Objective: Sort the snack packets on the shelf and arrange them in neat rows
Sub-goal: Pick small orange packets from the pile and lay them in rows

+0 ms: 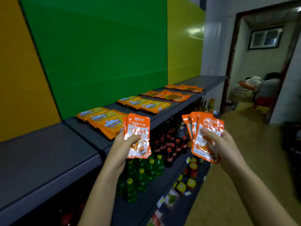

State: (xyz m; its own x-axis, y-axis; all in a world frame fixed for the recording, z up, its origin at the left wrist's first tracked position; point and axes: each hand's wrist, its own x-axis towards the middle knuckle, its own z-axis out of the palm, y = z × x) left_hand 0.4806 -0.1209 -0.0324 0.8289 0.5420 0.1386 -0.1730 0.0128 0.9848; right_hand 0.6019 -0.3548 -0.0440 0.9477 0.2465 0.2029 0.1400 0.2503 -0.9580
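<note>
Left hand [120, 146], right hand [223, 144] clutch orange packets [138, 126]

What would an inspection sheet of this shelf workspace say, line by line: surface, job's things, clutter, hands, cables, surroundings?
Surface: dark top shelf, with packets lying on its middle and right part.
Job's things: four flat groups on the shelf: near yellow-orange packets, second yellow-orange group, orange group, far orange group.
Clutter: nothing seen.
Hands: left hand holds a small orange stack; right hand holds a fanned orange stack.
Cables: nothing seen.
Surroundings: green bottles and red-capped dark bottles on a lower shelf; green wall panel; open doorway at the right.
</note>
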